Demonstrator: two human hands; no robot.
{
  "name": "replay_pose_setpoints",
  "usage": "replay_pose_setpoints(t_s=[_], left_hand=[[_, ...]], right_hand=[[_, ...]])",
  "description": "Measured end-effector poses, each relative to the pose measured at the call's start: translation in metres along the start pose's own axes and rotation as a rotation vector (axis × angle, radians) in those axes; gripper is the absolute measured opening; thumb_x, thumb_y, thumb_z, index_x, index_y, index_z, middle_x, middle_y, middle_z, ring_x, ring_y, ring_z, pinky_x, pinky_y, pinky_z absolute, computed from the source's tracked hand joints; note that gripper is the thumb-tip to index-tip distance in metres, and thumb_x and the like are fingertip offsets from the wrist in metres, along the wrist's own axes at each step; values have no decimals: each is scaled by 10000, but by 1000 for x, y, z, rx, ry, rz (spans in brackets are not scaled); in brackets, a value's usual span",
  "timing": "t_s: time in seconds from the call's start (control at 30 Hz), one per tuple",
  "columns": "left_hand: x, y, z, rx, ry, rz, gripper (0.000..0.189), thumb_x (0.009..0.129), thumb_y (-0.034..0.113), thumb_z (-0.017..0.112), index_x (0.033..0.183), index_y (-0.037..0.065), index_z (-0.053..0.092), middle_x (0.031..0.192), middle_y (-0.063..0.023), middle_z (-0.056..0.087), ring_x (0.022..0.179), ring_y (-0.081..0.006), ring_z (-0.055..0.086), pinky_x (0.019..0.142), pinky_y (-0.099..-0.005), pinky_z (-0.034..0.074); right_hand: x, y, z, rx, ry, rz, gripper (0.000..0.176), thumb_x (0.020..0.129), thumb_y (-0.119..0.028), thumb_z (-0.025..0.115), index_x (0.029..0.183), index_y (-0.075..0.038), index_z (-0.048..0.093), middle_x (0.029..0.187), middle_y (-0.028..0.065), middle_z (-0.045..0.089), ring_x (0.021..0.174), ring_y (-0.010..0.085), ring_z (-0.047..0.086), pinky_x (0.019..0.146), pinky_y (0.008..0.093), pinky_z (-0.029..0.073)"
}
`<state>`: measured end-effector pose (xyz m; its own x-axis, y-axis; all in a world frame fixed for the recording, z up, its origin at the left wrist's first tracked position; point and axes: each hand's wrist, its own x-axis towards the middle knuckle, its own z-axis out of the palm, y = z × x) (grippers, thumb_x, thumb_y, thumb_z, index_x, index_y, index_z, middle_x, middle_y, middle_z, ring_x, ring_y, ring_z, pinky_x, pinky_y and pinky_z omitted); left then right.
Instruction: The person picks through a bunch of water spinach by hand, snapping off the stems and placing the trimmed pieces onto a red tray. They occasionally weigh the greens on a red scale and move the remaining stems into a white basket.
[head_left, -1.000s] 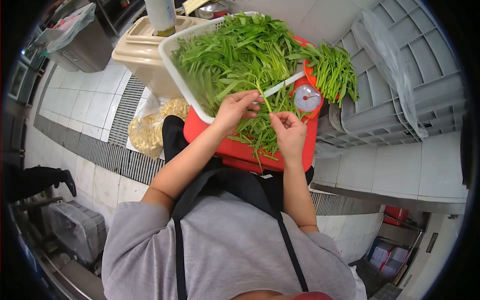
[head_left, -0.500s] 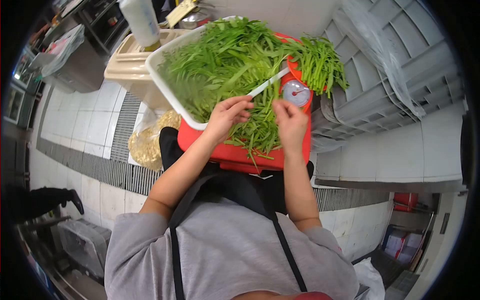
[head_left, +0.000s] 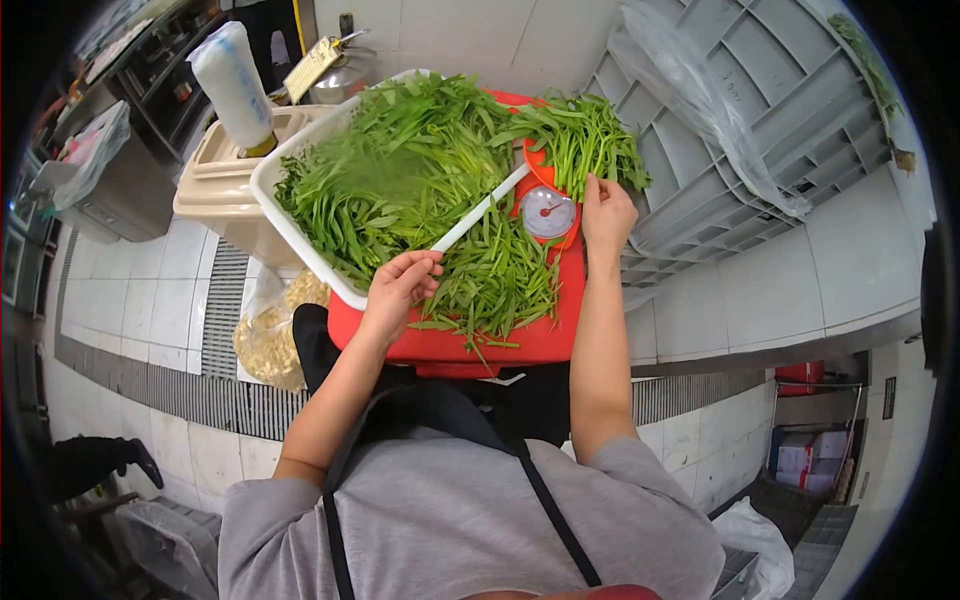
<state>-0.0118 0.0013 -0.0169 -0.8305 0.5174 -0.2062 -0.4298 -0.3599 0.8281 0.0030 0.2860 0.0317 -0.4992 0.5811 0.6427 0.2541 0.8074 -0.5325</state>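
Note:
Long-leaved greens (head_left: 410, 150) fill a white tub (head_left: 275, 215), whose front rim shows as a pale strip between the leaves. My left hand (head_left: 400, 290) is near that rim's lower end, fingers curled and thumb against them; what they hold, if anything, does not show. On an orange dial scale (head_left: 530, 150) rests a bunch of leafy greens (head_left: 590, 145), stems toward me. Thumb and fingertips of my right hand (head_left: 608, 212) pinch at those stem ends, beside the dial. Loose cut greens (head_left: 500, 280) lie on the red surface (head_left: 450, 345) between my hands.
To the left stands a beige lidded bin (head_left: 225, 165) with a roll of plastic bags (head_left: 232, 80) on it. A bag of pale yellowish pieces (head_left: 270, 340) sits below. Grey plastic crates (head_left: 720, 150) rise on the right. A floor drain grate (head_left: 180, 385) crosses the tiles.
My right hand has moved right and away from me, to the bunch's stems on the scale. My left hand has shifted left and nearer to me. The camera view has tilted slightly.

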Motion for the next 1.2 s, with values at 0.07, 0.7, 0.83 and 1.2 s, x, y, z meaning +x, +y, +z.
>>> replay_pose_setpoints(t_s=[0.07,0.7,0.83,1.2], left_hand=[[2,2,-3,32,-52,-11,163,844,150,512,938,39,584,732,10,572,587,-37,489,544,-164,384],[27,9,-38,576,112,328,284,828,210,545,621,19,581,494,67,369,495,-31,286,452,-220,221],[31,10,-40,599,120,371,307,811,253,546,651,-6,589,475,23,385,477,-57,324,445,-247,268],[42,15,-24,429,231,295,260,766,218,580,874,-15,623,689,-81,621,560,-124,564,525,-259,443]], right_hand=[[-6,-20,2,107,22,-22,215,747,-223,585,695,-19,628,575,134,572,546,318,554,565,379,452],[-23,-72,129,-395,-813,-275,181,656,-164,591,774,-36,640,843,195,600,801,335,585,744,406,462],[-4,-99,98,-64,-675,-274,223,653,-164,543,776,-6,640,744,189,611,706,331,596,687,376,471],[-84,-78,55,398,-850,58,272,696,-214,609,842,15,627,558,108,583,501,179,560,507,292,433]])
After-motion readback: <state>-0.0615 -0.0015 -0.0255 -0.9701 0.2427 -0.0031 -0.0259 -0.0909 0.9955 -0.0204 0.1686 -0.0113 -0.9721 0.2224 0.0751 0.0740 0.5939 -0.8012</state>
